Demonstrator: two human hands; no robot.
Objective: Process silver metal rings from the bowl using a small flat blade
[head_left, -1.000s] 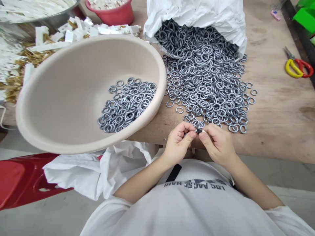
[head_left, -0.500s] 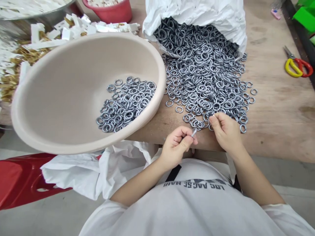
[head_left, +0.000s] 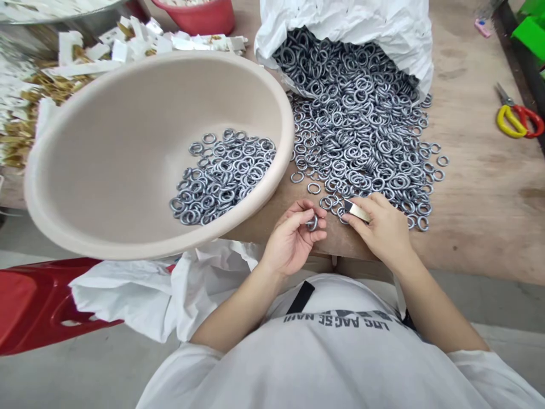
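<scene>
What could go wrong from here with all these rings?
The tilted beige basin overhangs the table edge, so it might tip and spill its rings. Loose metal rings lie close to the right hand and could get knocked off. The small metal piece in that hand might slip.

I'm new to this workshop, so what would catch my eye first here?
A big heap of grey metal rings spills from a white plastic sack onto the wooden bench, top centre. Left of it, a large beige basin holds fewer rings. Front centre, the left hand holds one ring, the right hand a flat metal piece.
</scene>
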